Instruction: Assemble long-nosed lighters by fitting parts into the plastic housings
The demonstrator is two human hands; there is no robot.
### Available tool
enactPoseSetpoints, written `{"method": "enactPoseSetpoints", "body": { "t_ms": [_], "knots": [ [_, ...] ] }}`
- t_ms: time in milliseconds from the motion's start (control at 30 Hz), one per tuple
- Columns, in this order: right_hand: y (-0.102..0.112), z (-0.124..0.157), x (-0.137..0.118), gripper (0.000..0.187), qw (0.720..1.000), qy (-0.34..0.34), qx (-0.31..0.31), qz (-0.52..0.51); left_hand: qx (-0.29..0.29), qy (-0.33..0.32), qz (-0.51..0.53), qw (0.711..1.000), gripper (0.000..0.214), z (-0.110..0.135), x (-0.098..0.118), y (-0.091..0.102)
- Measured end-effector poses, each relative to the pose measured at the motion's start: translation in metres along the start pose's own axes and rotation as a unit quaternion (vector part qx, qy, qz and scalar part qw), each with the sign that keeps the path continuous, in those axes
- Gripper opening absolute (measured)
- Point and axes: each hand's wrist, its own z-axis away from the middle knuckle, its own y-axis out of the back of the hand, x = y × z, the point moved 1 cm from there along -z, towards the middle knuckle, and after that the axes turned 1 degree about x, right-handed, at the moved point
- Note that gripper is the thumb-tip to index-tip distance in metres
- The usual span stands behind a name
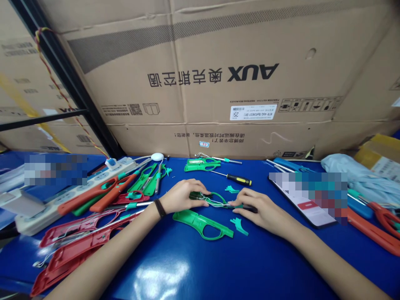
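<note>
My left hand (183,196) rests on the blue table (187,266), its fingers closed over one end of a green plastic handle part with white wires (215,199). My right hand (258,208) pinches the other end of that part, together with a thin dark tool (250,208). A loose green handle shell (203,224) lies just in front of both hands, with a small teal clip (240,226) beside it. A black band sits on my left wrist.
Red handle shells (75,239) and orange and green grabber tools (125,187) are piled at the left by a white power strip (46,208). A yellow-handled screwdriver (237,179) and green parts (201,164) lie behind the hands. Large cardboard boxes (218,75) wall the back. Orange tools (378,225) lie at the right.
</note>
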Motion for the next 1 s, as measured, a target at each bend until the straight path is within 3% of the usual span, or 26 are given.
{"method": "enactPoseSetpoints", "body": {
  "t_ms": [367, 533, 733, 1000],
  "knots": [
    [-0.001, 0.001, 0.001, 0.02, 0.999, 0.001, -0.006, 0.052, -0.003, 0.008, -0.009, 1.0, 0.03, 0.0, 0.002, 0.0],
    [0.002, 0.003, -0.002, 0.026, 0.998, 0.034, -0.008, 0.054, 0.001, 0.007, -0.001, 1.0, 0.03, 0.0, 0.001, -0.001],
    [0.002, 0.002, 0.007, 0.028, 0.999, -0.002, 0.012, 0.034, 0.004, 0.011, -0.004, 1.0, 0.03, 0.0, 0.002, -0.001],
    [0.005, 0.0, 0.003, 0.021, 0.999, 0.0, 0.004, 0.044, 0.007, 0.019, -0.011, 1.0, 0.029, 0.0, 0.004, -0.001]
  ]
}}
